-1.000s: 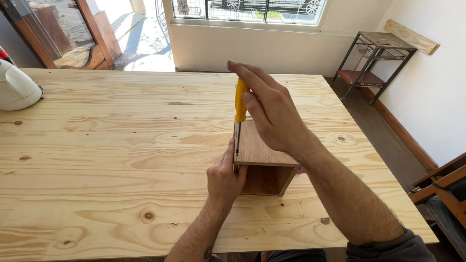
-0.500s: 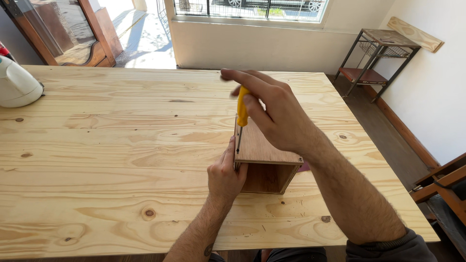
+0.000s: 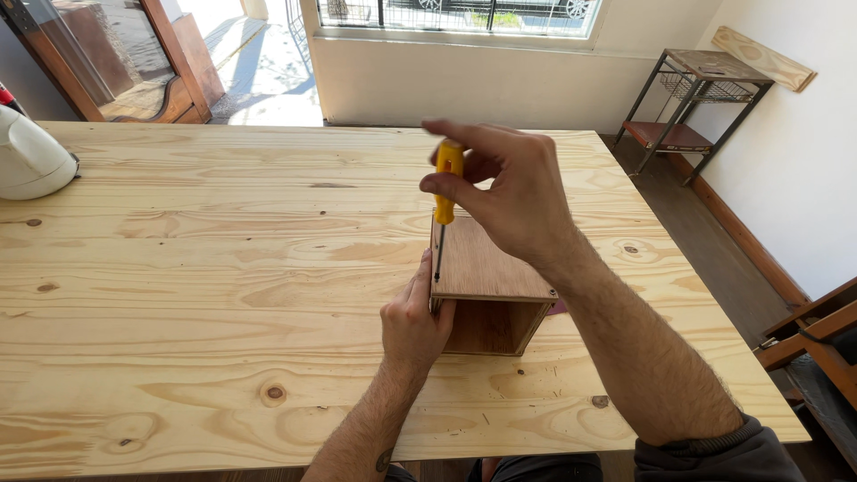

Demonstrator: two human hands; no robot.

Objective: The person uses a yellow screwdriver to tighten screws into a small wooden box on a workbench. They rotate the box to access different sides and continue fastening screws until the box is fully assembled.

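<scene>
A small open-fronted wooden box (image 3: 489, 284) stands on a pale pine table (image 3: 214, 268), near its front right. My left hand (image 3: 413, 317) presses against the box's left side and steadies it. My right hand (image 3: 502, 187) grips the yellow handle of a screwdriver (image 3: 444, 201). The tool is held upright, its metal tip resting on the box's top panel near the front left corner. A screw head shows at the top panel's front right corner.
A white kettle (image 3: 31, 161) sits at the table's far left edge. Beyond the table stand a metal shelf stand (image 3: 692, 107) at the right wall, a window, and a wooden-framed door (image 3: 134, 62) at the back left. A wooden chair (image 3: 817, 344) is at the right.
My right hand has shifted its fingers around the screwdriver handle, turning it in place. The left hand and the box have stayed where they were.
</scene>
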